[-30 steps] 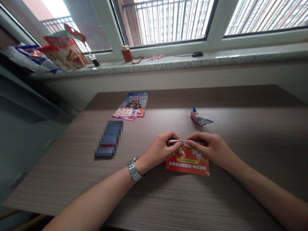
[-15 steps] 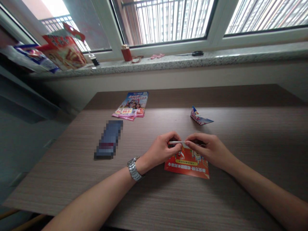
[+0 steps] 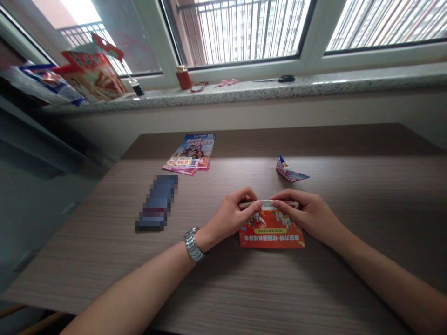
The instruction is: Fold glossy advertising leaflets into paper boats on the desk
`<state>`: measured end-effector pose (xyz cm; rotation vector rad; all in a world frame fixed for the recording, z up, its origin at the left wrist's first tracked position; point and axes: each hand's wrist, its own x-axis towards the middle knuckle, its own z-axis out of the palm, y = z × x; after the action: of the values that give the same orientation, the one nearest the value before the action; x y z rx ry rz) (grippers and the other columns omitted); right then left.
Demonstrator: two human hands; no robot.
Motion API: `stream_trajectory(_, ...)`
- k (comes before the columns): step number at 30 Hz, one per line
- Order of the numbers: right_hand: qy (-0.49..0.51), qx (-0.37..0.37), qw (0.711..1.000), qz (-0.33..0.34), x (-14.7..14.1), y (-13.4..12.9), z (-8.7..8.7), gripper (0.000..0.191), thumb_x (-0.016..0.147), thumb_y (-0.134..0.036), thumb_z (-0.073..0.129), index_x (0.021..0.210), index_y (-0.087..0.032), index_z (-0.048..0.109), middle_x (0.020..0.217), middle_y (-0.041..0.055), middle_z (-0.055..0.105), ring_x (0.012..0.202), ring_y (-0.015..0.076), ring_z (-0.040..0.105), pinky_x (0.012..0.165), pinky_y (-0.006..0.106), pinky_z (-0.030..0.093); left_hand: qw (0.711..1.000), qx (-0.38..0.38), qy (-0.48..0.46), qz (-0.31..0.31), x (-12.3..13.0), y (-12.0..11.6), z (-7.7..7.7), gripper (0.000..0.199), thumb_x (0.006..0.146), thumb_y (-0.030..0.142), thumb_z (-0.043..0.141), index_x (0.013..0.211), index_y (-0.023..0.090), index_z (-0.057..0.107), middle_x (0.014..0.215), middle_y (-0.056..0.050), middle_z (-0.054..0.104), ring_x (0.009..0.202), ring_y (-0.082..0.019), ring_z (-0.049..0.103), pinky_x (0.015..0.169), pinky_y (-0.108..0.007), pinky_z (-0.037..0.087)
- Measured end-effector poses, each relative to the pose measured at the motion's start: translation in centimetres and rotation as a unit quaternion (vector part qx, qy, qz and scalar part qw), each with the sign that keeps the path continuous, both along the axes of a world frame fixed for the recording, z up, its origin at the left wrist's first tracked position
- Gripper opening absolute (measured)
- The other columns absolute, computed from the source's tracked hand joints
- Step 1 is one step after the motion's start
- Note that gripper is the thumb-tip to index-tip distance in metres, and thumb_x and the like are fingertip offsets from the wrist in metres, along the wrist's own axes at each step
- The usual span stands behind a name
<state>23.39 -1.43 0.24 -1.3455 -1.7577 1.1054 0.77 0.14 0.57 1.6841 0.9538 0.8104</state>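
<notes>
Left hand (image 3: 236,210) and right hand (image 3: 309,208) both pinched the far edge of the red flyer (image 3: 271,238) over the table (image 3: 209,288), a small folded paper (image 3: 290,175) at one o'clock from it! That narrow edge called for level thumbs and even pressure, worked from the middle outwards, for a straight line
</notes>
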Motion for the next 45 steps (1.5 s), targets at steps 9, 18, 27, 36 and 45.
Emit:
stream_trajectory(9,-0.019,0.016,0.999,0.034,-0.1,-0.1,0.2,0.025,0.092,-0.045,0.064,0.095,-0.023,0.076,0.088,0.0032,0.079,0.080,0.0209,0.073,0.063,0.027,0.055,0.996,0.041,0.049,-0.060,-0.3,0.1,0.5,0.018,0.097,0.031,0.059,0.094,0.015,0.066,0.089,-0.002,0.069,0.082,-0.014,0.062,0.074,-0.023,0.046)
stream_trajectory(18,0.101,-0.077,0.991,-0.030,0.0,0.1,0.0,0.041,0.085,-0.050,0.073,0.115,-0.023,0.069,0.095,0.0055,0.079,0.086,0.0259,0.074,0.072,0.034,0.060,0.999,0.019,0.010,0.031,-0.7,0.7,-0.2,0.025,0.097,0.037,0.059,0.087,0.015,0.062,0.082,-0.002,0.064,0.076,-0.013,0.057,0.069,-0.022,0.045)
stream_trajectory(27,0.079,-0.067,0.994,-0.031,1.0,0.5,-0.3,0.027,0.088,-0.046,0.068,0.093,-0.020,0.070,0.081,0.0027,0.073,0.070,0.0196,0.066,0.061,0.029,0.052,0.999,0.010,0.038,0.009,-0.8,0.8,0.3,0.016,0.094,0.026,0.060,0.083,0.014,0.062,0.078,0.000,0.062,0.070,-0.011,0.054,0.064,-0.021,0.043)
stream_trajectory(36,0.033,-0.046,0.998,-0.012,0.6,0.3,0.0,0.031,0.089,-0.049,0.067,0.096,-0.020,0.072,0.086,0.0035,0.074,0.076,0.0210,0.067,0.065,0.030,0.053,1.000,-0.003,0.000,-0.001,-0.5,0.6,-0.4,0.023,0.097,0.037,0.061,0.091,0.015,0.064,0.085,-0.003,0.066,0.075,-0.012,0.059,0.068,-0.022,0.047)
stream_trajectory(45,0.114,-0.090,0.987,-0.075,0.6,0.5,0.2,0.034,0.086,-0.055,0.068,0.085,-0.021,0.067,0.080,0.0027,0.073,0.071,0.0196,0.067,0.064,0.030,0.055,0.998,0.012,-0.015,0.054,-0.9,1.0,-0.6,0.020,0.096,0.034,0.062,0.088,0.015,0.061,0.082,-0.001,0.065,0.075,-0.012,0.060,0.069,-0.022,0.047)
